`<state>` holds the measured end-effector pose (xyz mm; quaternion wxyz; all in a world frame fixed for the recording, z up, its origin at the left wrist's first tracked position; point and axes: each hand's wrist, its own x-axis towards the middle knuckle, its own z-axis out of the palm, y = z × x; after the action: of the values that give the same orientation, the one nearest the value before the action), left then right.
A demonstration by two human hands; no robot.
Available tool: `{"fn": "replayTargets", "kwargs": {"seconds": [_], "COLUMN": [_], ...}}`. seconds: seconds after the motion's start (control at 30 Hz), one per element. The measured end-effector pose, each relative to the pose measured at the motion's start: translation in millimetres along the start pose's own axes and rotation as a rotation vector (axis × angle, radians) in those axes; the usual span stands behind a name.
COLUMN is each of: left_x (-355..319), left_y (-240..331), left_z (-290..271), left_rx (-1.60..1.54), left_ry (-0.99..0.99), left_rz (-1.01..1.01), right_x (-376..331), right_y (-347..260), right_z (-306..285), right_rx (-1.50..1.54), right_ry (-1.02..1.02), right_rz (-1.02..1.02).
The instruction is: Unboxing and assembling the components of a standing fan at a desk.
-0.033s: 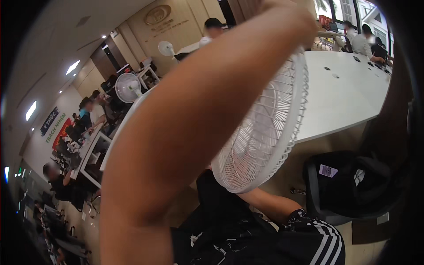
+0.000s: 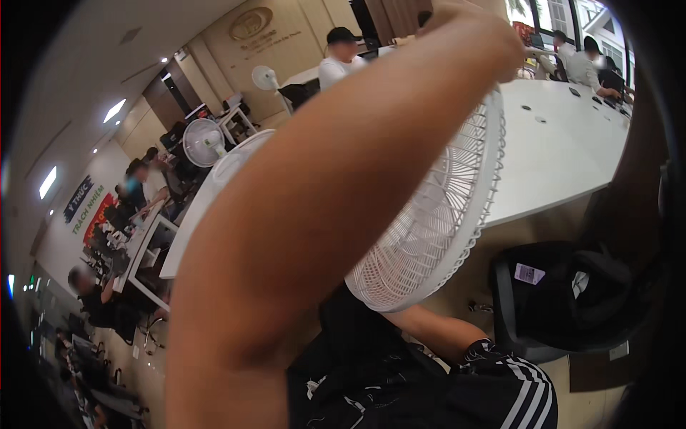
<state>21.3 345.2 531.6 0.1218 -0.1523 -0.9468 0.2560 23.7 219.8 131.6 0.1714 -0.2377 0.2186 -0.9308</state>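
My left arm sweeps across the middle of the view, and my left hand (image 2: 493,44) is at the top, above the rim of a white fan guard (image 2: 475,214). Its fingers are hidden, so their grip cannot be seen. The round wire guard stands tilted on edge, partly covered by the arm. Below it, my right forearm (image 2: 439,332) comes out of a black sleeve with white stripes and runs behind the guard's lower edge. My right hand is hidden there.
A white table (image 2: 550,157) stretches to the right, with dark small devices at its far end. Below it is a black chair (image 2: 529,314) holding a dark bag. Another white fan (image 2: 205,143) stands at left. People sit at desks in the background.
My left arm and the fan guard sit slightly farther right in the view. More of a round white piece on the table at left shows past the arm.
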Motion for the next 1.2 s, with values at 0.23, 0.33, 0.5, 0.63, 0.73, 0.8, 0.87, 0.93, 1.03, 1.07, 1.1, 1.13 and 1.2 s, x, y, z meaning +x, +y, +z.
{"fn": "replayTargets", "kwargs": {"seconds": [0.23,0.33,0.5,0.63,0.73,0.8,0.87,0.93,1.03,1.07,1.1,1.13,1.2], "left_x": [54.6,64.5,77.3,87.9,96.6,101.7,104.1,102.7,91.6,88.2,84.7,82.6,78.7], "left_y": [104.6,147.6,185.5,205.9,222.1,231.2,239.2,238.7,249.2,255.7,261.1,264.4,268.2], "left_z": [11.0,19.2,29.5,51.3,65.1,74.2,83.2,99.5,117.7,121.0,125.3,130.0,141.9], "left_rx": [0.017,0.043,0.084,0.074,0.050,0.074,-0.025,0.004,-0.042,-0.056,-0.071,-0.074,-0.109], "left_ry": [0.027,0.055,0.009,0.080,0.098,0.098,0.043,0.092,0.086,0.054,0.019,0.018,0.076], "left_rz": [0.211,0.283,0.312,0.438,0.505,0.547,0.377,0.466,0.512,0.497,0.481,0.480,0.479], "right_x": [-13.4,-16.4,-18.7,-22.0,-23.3,-23.8,-24.1,-24.8,-27.3,-27.9,-29.7,-29.8,-31.6], "right_y": [-11.7,-18.8,-28.2,-31.4,-31.0,-30.4,-30.1,-30.3,-30.5,-30.7,-30.6,-30.6,-30.7], "right_z": [-27.1,-33.5,-39.8,-46.4,-51.7,-54.8,-57.8,-60.5,-63.9,-64.8,-65.5,-65.7,-66.0], "right_rx": [0.101,0.105,0.103,0.113,0.114,0.118,0.118,0.119,0.115,0.113,0.110,0.109,0.117], "right_ry": [0.183,0.214,0.243,0.259,0.271,0.279,0.282,0.287,0.296,0.298,0.304,0.306,0.311], "right_rz": [0.030,0.030,0.038,0.029,0.026,0.025,0.026,0.021,0.017,0.016,0.014,0.013,0.012]}}
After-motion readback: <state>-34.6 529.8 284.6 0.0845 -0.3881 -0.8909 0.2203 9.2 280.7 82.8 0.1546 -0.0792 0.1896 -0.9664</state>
